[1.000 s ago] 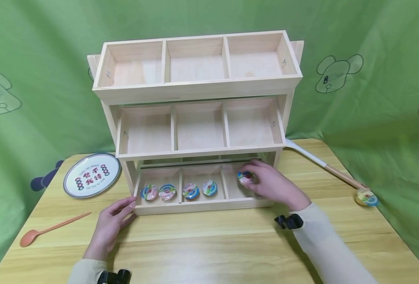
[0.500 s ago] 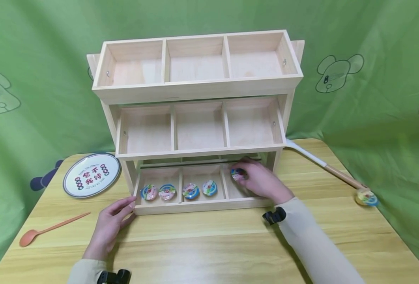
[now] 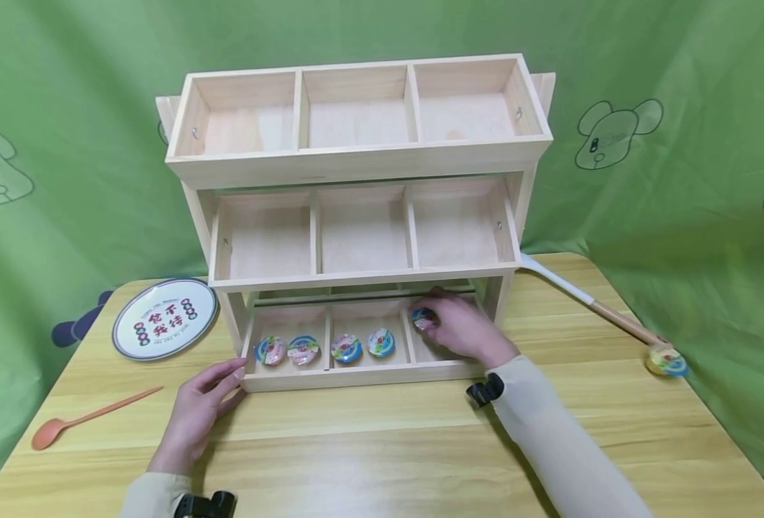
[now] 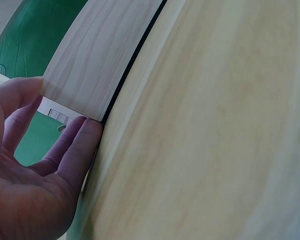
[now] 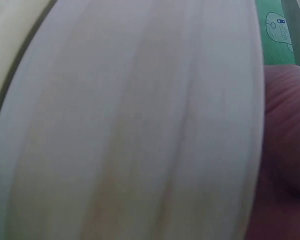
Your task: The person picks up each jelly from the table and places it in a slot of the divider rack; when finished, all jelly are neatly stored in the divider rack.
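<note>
My right hand (image 3: 462, 327) holds a small jelly cup (image 3: 424, 319) with a bright printed lid, low in the right compartment of the bottom tray (image 3: 362, 380) of a three-tier wooden rack. Two jelly cups (image 3: 303, 350) sit in that tray's left compartment. Its middle compartment has two more cups (image 3: 380, 342). My left hand (image 3: 199, 410) touches the tray's front left corner. Seen from the left wrist, fairly straight fingers (image 4: 80, 150) meet the end of the front board (image 4: 97, 55). In the right wrist view, the front board (image 5: 130, 120) hides the fingers and the cup.
Higher up, the rack's middle tray (image 3: 362, 275) and top tray (image 3: 362, 162) each have three compartments. Left lie a round white plate (image 3: 165, 345) and an orange spoon (image 3: 48, 433). A long-handled utensil (image 3: 621, 321) lies right, with another jelly cup (image 3: 667, 360) at its handle end.
My right hand has slid left with the jelly cup, toward the divider beside the middle compartment. The left hand stays at the tray's corner.
</note>
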`<move>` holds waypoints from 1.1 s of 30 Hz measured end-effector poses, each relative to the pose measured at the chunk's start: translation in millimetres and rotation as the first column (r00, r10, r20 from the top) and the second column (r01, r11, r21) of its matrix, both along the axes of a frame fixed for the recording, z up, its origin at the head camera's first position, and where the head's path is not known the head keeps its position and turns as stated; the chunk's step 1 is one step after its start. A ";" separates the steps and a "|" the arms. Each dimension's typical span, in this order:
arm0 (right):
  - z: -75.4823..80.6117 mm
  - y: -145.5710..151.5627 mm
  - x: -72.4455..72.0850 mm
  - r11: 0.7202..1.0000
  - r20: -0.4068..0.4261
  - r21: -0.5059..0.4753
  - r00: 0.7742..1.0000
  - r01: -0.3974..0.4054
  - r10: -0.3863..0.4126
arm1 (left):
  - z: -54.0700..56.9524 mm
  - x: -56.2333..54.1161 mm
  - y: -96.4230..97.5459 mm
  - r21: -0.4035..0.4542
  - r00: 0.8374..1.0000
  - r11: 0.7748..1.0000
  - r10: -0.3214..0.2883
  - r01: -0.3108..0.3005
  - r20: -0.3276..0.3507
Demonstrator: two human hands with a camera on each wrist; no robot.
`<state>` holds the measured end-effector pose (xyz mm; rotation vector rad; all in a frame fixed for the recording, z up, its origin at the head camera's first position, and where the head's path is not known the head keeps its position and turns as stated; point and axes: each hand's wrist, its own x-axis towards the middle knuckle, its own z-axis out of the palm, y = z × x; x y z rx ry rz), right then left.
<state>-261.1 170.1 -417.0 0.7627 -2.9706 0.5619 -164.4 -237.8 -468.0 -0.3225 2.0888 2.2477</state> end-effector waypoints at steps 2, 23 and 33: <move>-0.6 -1.5 -0.2 1.000 0.004 0.003 1.000 -0.009 0.009 | -0.1 0.0 -0.1 0.000 1.000 1.000 0.001 -0.001 0.002; 21.5 5.5 17.5 0.998 0.033 -0.064 0.999 -0.001 0.003 | -2.0 0.2 -0.5 0.003 1.000 1.000 0.003 -0.003 -0.008; 36.1 27.0 35.0 0.998 0.028 -0.061 0.999 -0.020 0.022 | -1.4 -0.2 -0.4 0.011 1.000 1.000 0.006 -0.006 0.002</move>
